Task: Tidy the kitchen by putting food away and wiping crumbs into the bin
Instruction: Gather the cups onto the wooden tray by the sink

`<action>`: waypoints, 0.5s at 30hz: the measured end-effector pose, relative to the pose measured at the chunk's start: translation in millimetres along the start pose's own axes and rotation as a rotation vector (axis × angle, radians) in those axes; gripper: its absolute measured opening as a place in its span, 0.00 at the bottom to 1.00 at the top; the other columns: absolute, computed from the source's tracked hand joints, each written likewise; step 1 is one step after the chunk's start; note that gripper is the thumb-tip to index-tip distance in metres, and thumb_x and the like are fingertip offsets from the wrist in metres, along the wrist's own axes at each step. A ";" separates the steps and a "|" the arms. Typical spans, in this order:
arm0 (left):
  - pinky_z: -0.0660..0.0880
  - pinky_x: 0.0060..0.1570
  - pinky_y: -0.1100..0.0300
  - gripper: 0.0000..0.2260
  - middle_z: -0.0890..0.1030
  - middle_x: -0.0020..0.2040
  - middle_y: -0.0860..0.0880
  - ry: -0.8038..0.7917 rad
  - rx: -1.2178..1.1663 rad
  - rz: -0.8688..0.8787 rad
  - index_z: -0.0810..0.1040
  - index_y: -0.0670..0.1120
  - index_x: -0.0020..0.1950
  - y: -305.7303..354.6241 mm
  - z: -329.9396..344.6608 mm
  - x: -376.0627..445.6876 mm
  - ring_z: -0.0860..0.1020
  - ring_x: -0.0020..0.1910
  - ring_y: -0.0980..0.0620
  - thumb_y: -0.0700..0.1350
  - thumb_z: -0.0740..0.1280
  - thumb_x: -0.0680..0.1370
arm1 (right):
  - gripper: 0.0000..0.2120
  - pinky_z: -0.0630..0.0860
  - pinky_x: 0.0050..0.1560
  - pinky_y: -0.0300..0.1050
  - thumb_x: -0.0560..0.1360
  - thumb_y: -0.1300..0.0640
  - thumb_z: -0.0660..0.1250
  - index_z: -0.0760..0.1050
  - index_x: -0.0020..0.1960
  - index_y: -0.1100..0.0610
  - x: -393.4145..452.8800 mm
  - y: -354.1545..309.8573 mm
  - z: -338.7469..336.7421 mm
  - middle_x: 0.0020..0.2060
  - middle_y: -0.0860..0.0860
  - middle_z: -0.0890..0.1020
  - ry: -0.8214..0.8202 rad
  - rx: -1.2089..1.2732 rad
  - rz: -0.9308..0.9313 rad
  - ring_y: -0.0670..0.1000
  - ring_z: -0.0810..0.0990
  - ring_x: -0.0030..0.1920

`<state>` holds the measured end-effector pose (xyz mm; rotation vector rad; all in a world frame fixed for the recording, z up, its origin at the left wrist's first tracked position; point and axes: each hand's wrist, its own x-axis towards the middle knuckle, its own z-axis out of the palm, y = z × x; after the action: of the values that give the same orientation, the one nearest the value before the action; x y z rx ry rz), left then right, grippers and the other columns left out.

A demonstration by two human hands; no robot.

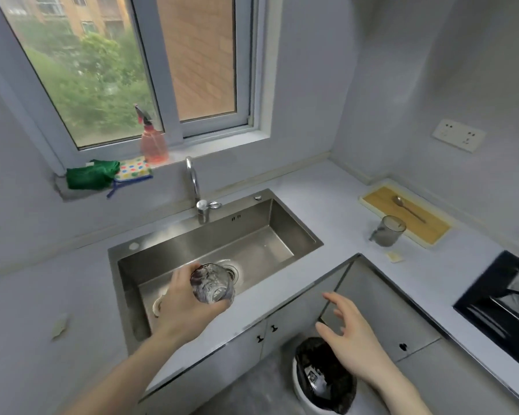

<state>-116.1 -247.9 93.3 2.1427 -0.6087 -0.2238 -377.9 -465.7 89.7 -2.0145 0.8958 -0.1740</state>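
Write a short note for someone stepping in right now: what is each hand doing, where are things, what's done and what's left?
Left hand: its grip is around a patterned glass jar, held tilted over the steel sink.
Right hand: open, holding nothing, above the bin.
Bin stands on the floor by the cabinets, black liner in, something already inside.
On the counter: a grey cup beside a wooden tray bearing a spoon; small scraps at left and near the cup.
Cloths on the windowsill.
Done: cannot tell.
Left: deal with the jar, wipe scraps into the bin.
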 end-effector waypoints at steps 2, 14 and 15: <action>0.75 0.53 0.59 0.39 0.74 0.56 0.61 -0.032 -0.008 0.043 0.69 0.60 0.63 27.4 20.4 4.3 0.77 0.54 0.61 0.58 0.84 0.57 | 0.27 0.67 0.75 0.52 0.78 0.46 0.69 0.63 0.72 0.34 0.9 13.1 -27.1 0.74 0.35 0.62 0.038 0.009 0.011 0.42 0.66 0.74; 0.77 0.58 0.52 0.40 0.72 0.58 0.63 -0.258 0.069 0.194 0.69 0.60 0.67 137.4 149.7 61.8 0.76 0.57 0.59 0.63 0.80 0.58 | 0.27 0.66 0.75 0.50 0.78 0.45 0.68 0.61 0.73 0.33 3.6 83.2 -133.0 0.74 0.33 0.60 0.199 0.041 0.125 0.42 0.65 0.74; 0.78 0.58 0.52 0.41 0.72 0.59 0.63 -0.278 0.085 0.204 0.69 0.60 0.67 143.2 160.7 70.5 0.76 0.57 0.59 0.63 0.79 0.58 | 0.27 0.67 0.75 0.50 0.78 0.46 0.68 0.61 0.72 0.33 5.0 86.9 -138.4 0.73 0.32 0.60 0.215 0.051 0.142 0.42 0.65 0.74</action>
<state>-163.5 -468.4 114.4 2.1282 -1.0075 -0.3928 -480.8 -592.1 102.1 -1.9018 1.1539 -0.3354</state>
